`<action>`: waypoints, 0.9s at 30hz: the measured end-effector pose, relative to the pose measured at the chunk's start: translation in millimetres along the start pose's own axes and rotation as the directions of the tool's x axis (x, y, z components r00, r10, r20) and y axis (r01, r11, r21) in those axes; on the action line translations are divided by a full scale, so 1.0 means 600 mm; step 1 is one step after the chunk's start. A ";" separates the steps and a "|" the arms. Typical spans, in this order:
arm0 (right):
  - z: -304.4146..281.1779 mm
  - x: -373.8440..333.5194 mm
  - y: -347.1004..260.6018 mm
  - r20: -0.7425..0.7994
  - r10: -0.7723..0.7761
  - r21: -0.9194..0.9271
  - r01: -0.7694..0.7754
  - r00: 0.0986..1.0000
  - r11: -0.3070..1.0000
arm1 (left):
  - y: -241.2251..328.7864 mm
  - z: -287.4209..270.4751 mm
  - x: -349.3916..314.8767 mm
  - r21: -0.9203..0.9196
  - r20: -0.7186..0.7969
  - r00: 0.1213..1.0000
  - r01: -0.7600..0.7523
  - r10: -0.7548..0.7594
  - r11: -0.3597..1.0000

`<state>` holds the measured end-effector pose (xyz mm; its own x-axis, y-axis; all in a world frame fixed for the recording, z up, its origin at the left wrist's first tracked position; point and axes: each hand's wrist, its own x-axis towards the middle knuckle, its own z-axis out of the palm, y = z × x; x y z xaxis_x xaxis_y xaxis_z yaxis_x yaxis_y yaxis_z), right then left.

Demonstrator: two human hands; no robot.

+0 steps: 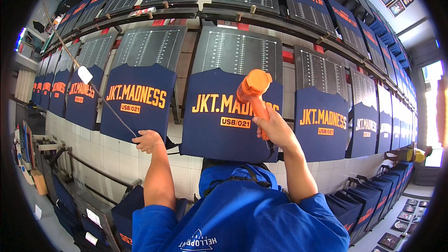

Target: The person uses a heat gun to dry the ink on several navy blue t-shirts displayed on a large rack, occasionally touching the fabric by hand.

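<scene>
My right hand [276,129] is wrapped round the handle of an orange hair dryer [255,86]. The dryer is over a navy T-shirt [210,135] stretched on a flat board right before me, and it hides part of the orange print. My left hand [149,141] is closed on a thin grey power cord [114,109], near the lower edge of the navy T-shirt [135,79] on the left. From there the cord runs up to the far left, with a white tag-like piece [85,75] on it.
Dark printing boards [242,49] with white scale marks carry more navy shirts in long rows. A metal rail [177,11] with wooden pegs runs behind the near row. More shirts on boards [359,200] stand behind me at right. A metal frame [100,175] is at lower left.
</scene>
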<state>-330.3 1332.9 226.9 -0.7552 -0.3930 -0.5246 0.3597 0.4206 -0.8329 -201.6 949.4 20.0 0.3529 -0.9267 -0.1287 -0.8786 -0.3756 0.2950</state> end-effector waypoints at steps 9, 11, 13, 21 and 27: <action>-0.006 -0.059 0.020 0.050 0.086 -0.058 -0.083 0.995 0.995 | -0.004 0.009 0.007 0.000 -0.002 1.000 0.020 -0.020 1.000; -0.004 -0.070 0.009 0.033 0.093 -0.040 -0.092 0.995 0.995 | -0.004 0.011 0.009 0.001 -0.004 1.000 0.020 -0.020 1.000; -0.003 -0.069 0.014 0.036 0.088 -0.012 -0.088 0.995 0.996 | -0.003 0.009 0.008 0.004 -0.002 1.000 0.024 -0.024 1.000; 0.034 -0.035 0.015 0.124 0.049 0.053 -0.056 0.991 0.997 | -0.002 0.001 0.002 0.012 -0.003 1.000 0.011 -0.011 1.000; 0.060 -0.009 0.013 0.196 0.019 0.024 -0.025 0.980 0.999 | 0.002 0.001 0.000 0.022 -0.002 1.000 0.007 -0.007 1.000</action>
<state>-303.5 1309.1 216.9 -0.6257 -0.5378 -0.5650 0.3914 0.4100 -0.8238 -202.8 949.0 19.5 0.3596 -0.9242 -0.1287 -0.8830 -0.3816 0.2732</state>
